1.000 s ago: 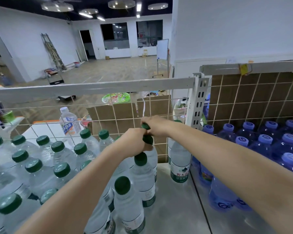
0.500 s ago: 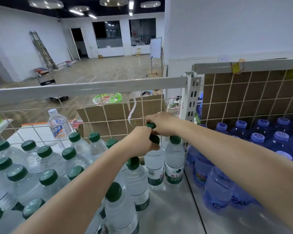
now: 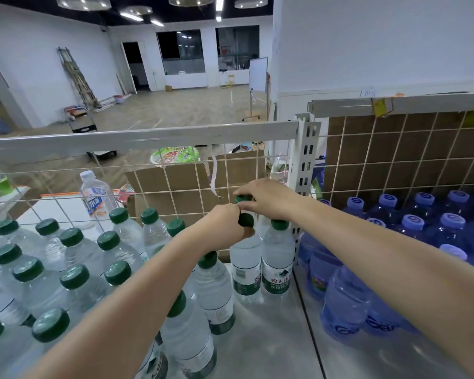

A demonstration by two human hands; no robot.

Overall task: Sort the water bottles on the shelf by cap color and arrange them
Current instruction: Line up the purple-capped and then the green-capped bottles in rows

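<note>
Two bare arms are reaching forward over a metal shelf (image 3: 271, 337) toward its back wire grid (image 3: 175, 192). The left hand (image 3: 225, 228) is curling its fingers around the green cap of an upright clear bottle (image 3: 245, 265). The right hand (image 3: 266, 196) is pinching the cap of a second bottle just behind, its body hidden. Both bottles are standing vertical, directly below the hands, at the right end of the green-cap group (image 3: 66, 263). Another green-cap bottle (image 3: 278, 258) is standing just right of them. Blue-cap bottles (image 3: 408, 222) are filling the next bay rightward, past a divider, likely already sorted.
</note>
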